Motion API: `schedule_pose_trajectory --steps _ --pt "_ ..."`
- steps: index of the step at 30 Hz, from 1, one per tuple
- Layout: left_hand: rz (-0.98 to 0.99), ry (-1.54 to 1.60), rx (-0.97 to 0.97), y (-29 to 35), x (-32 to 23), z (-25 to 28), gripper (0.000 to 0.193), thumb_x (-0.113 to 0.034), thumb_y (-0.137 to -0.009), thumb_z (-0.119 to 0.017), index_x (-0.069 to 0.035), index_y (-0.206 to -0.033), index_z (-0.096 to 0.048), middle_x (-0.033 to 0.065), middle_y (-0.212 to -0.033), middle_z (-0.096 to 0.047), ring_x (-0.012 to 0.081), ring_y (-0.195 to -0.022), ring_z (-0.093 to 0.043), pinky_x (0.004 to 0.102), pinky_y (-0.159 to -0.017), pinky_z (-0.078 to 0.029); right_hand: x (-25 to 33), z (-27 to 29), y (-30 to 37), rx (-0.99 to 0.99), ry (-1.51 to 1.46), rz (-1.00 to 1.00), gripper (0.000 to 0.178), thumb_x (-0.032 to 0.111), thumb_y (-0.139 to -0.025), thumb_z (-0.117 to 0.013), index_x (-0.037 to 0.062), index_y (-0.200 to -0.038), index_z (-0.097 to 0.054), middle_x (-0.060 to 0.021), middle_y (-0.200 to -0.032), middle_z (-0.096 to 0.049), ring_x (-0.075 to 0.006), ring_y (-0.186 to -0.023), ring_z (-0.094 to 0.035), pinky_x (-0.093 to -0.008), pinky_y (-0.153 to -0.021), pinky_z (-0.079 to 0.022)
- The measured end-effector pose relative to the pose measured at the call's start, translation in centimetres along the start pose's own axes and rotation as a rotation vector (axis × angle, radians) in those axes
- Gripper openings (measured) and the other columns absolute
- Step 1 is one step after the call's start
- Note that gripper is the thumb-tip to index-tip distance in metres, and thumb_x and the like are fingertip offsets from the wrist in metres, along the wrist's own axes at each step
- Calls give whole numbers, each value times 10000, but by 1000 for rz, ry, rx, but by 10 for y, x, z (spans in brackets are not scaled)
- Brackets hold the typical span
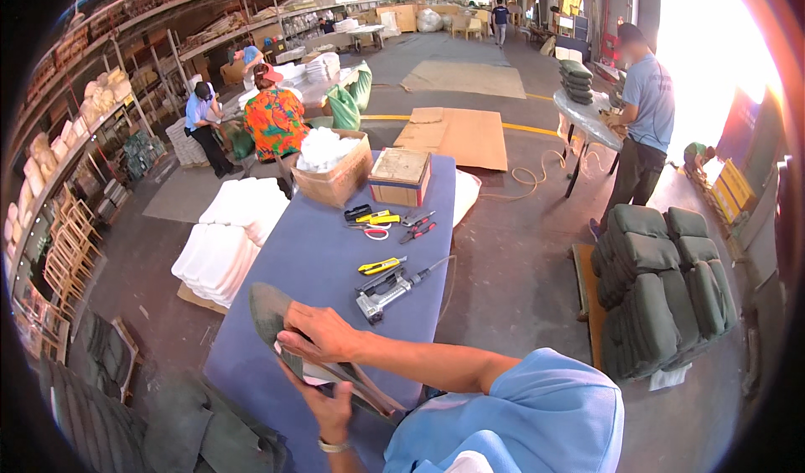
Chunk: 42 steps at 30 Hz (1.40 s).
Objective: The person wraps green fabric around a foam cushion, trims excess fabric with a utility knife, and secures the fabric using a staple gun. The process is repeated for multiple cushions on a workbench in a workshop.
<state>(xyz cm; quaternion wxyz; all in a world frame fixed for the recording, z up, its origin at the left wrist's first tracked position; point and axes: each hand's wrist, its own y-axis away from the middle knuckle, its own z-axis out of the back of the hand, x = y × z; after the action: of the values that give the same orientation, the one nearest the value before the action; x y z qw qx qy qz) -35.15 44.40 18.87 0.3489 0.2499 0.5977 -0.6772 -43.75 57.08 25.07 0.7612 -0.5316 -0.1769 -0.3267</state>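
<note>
Now, right hand: closing on the edge of the green pad, left of lower centre; pressing evenly is probably preventing wrinkles.
Left hand: clamping the pad lower down, ideally supporting it squarely.
Grey air tool: lying mid-frame on the blue counter.

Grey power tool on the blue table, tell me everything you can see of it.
The grey power tool looks mostly metal, with darker parts and a frame-like handle. It appears to lie on its side on the blue tabletop, a slim fitting pointing toward the table's right edge. A yellow cutter lies just beyond it. The right hand and left hand are off it.
</note>
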Motion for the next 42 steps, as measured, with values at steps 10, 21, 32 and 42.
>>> schedule_pose_trajectory --steps 10,21,32,42 --pt "560 40 -344 53 16 -2 524 -320 -1095 -488 175 -1245 -574 278 -1124 -678 315 -958 -675 418 -861 -545 14 10 5 107 12 108 389 377 -951 -696 92 -1087 -469 -139 -888 -654 -409 -739 -649 -507 -611 -485" --pt "127 -763 -48 -25 0 13 407 -329 -1053 -555 18 -897 -699 165 -793 -713 328 -680 -676 419 -605 -528 -38 49 -16 -10 148 -13 239 300 -994 -595 91 -906 -521 -172 -739 -637 -423 -724 -626 -525 -593 -460" --pt "807 -471 -135 -27 136 20 461 -309 -1097 -506 99 -986 -690 166 -921 -751 181 -819 -624 401 -742 -493 -199 -72 -11 124 -22 -517 208 226 -987 -596 105 -1142 -662 -188 -1030 -725 -423 -963 -687 -468 -814 -551" --pt "928 -590 -234 -62 149 -5 474 -419 -1069 -471 -30 -1203 -708 247 -993 -734 447 -981 -697 481 -836 -532 -255 -122 -23 207 -330 -611 251 163 -895 -697 90 -1135 -692 -74 -874 -657 -195 -773 -610 -364 -749 -521"
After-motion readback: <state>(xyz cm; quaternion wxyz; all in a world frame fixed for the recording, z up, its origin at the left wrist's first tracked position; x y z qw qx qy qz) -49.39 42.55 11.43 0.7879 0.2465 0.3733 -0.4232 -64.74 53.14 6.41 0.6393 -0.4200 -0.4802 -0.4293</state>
